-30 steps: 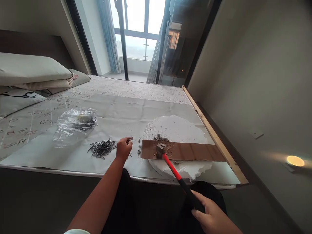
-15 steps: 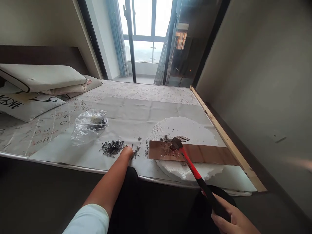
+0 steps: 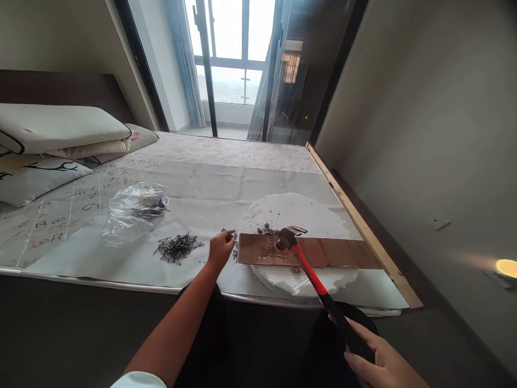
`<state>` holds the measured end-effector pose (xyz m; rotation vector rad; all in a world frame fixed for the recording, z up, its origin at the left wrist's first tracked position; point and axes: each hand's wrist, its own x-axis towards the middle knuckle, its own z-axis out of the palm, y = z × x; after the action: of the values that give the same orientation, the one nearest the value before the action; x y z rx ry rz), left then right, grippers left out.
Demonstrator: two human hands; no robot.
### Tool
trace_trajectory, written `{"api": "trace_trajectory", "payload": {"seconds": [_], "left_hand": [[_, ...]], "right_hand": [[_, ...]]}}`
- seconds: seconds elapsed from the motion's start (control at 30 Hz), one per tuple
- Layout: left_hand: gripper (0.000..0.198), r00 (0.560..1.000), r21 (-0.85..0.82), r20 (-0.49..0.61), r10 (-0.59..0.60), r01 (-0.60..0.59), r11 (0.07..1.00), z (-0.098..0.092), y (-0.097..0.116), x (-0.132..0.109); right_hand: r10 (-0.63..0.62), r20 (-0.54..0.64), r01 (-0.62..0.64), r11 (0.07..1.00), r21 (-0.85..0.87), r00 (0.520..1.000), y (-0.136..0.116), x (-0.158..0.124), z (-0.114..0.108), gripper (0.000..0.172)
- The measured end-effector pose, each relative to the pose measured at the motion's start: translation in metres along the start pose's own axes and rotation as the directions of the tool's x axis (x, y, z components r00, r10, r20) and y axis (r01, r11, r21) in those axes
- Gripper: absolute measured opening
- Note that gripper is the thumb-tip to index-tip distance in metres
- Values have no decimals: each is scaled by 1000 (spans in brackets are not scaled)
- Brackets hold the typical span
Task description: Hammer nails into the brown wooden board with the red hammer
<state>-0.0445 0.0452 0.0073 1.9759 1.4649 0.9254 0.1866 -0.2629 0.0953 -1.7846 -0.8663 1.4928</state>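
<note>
My right hand (image 3: 375, 361) grips the black end of a red-handled claw hammer (image 3: 311, 275). The hammer's head rests on a brown board (image 3: 323, 252) studded with nail heads near its left end. The board lies across a white foam disc (image 3: 299, 215) on the bed. My left hand (image 3: 220, 250) hovers just left of the board, its fingers pinched on a small dark bit, probably a nail. A pile of loose nails (image 3: 176, 247) lies to the left of that hand.
A clear plastic bag (image 3: 135, 210) lies beyond the nails on a grey sheet (image 3: 202, 188). Pillows (image 3: 56, 129) are stacked at the far left. A wooden strip (image 3: 355, 218) runs along the bed's right edge by the wall. A glass door is behind.
My left hand went down to the sheet by the loose nails, then lifted and moved right toward the board's end. The hammer head turned on the board, claw now pointing right.
</note>
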Motion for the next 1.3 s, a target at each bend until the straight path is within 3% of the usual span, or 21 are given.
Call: {"api": "trace_trajectory", "payload": {"seconds": [0.13,0.27,0.63,0.87,1.3], "left_hand": [[14,978,-211,122,169,-141,967,37,41,-27],[9,960,-198,192,202,-164,966,54,50,-35],[8,945,-126,239,223,-197,972,57,45,-31],[9,947,-117,218,237,-216,969,58,44,-32],[12,934,-47,231,273,-269,962,59,45,-27]], "right_hand": [[7,2,-7,1000,-4,1000,-2,-1,0,66],[18,4,-18,999,-35,1000,-4,-2,0,66],[-24,25,26,999,-43,999,-11,-1,3,68],[-17,75,19,999,-28,997,-12,1,5,78],[-63,108,62,998,7,992,-22,1,4,65]]}}
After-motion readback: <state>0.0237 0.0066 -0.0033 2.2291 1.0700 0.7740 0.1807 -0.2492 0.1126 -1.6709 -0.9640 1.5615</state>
